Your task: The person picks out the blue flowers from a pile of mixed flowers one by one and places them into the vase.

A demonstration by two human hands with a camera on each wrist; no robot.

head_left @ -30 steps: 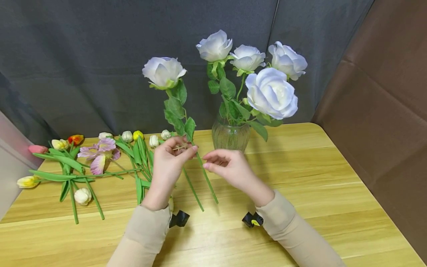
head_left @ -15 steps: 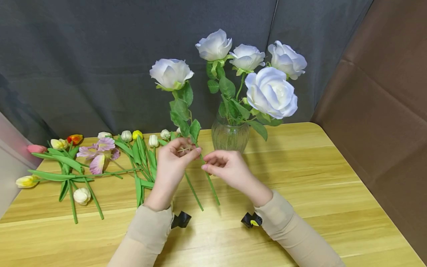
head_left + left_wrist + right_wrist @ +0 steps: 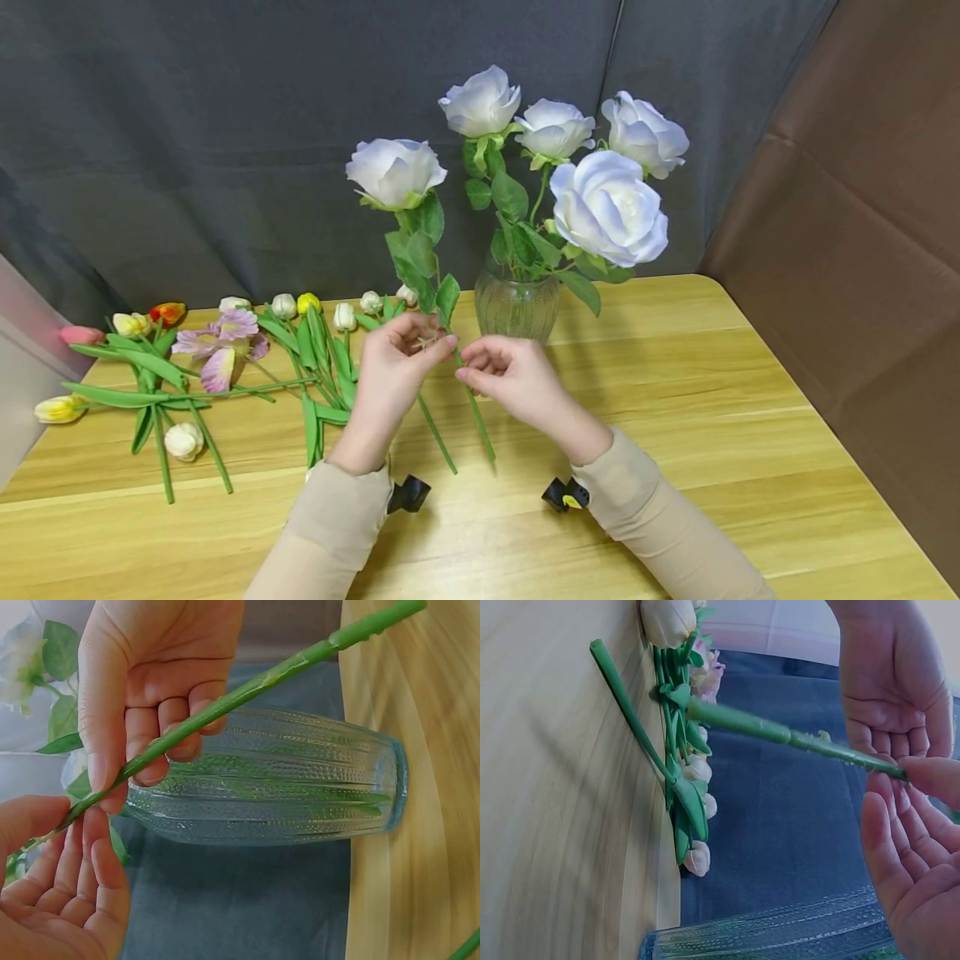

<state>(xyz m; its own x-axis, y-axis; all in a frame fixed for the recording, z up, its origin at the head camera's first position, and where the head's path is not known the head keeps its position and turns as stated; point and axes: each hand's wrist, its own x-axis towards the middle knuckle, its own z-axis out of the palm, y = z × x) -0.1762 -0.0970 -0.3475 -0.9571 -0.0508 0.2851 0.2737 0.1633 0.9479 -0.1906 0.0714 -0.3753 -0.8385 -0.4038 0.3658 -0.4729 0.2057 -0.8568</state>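
An artificial white rose [image 3: 397, 173] with green leaves stands nearly upright, held off the table to the left of the vase. My left hand [image 3: 393, 358] pinches its green stem [image 3: 480, 425] just below the lowest leaf. Slightly lower, my right hand [image 3: 517, 379] also pinches the stem between thumb and index finger. In the left wrist view, the bare lower stem [image 3: 262, 682] slants past both hands. Behind the right hand is a ribbed clear glass vase [image 3: 517, 310] with several white roses [image 3: 611, 208] in it.
On the left of the wooden table [image 3: 675, 517] lie several artificial tulips [image 3: 60, 408] in white, yellow, red and pink. A purple flower [image 3: 225, 342] lies among them. One loose green stem [image 3: 438, 437] lies near my left hand. Dark cloth [image 3: 225, 125] hangs behind the table.
My left hand and the rose have shifted right and slightly down. My right hand stays nearly in place, and the stem has come between its thumb and index finger.
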